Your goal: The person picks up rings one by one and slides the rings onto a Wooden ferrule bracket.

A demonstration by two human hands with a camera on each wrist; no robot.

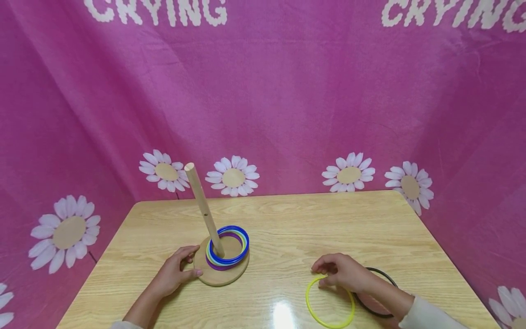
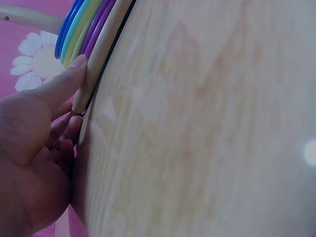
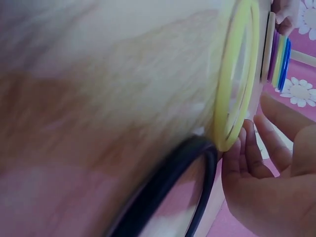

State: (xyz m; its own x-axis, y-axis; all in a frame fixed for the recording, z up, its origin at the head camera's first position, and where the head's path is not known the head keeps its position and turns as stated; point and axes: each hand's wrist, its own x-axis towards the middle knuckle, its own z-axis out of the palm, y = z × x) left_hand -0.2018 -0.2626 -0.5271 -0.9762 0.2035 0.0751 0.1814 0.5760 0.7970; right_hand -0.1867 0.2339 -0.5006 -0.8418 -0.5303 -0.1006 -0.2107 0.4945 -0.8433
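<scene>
A wooden post (image 1: 201, 205) rises from a round wooden base (image 1: 218, 278) at the left of the table. Blue, pale green, yellow and purple rings (image 1: 248, 249) lie loosely stacked around its foot. With thumb on top and fingers at the rim, my left hand (image 1: 170, 273) grips the base's left edge; the left wrist view shows this pinch close up. My right hand (image 1: 345, 273) is over a yellow ring (image 1: 308, 304) on the table, fingers loosely bent and thumb apart. In the right wrist view the fingertips (image 3: 250, 129) are beside that ring, contact unclear.
A black ring (image 1: 382, 273) lies under the right forearm, partly hidden, close to the yellow ring. The wooden table (image 1: 279, 237) is bordered by pink cloth (image 1: 283, 114) printed with daisies. A light glare shows near the table's front.
</scene>
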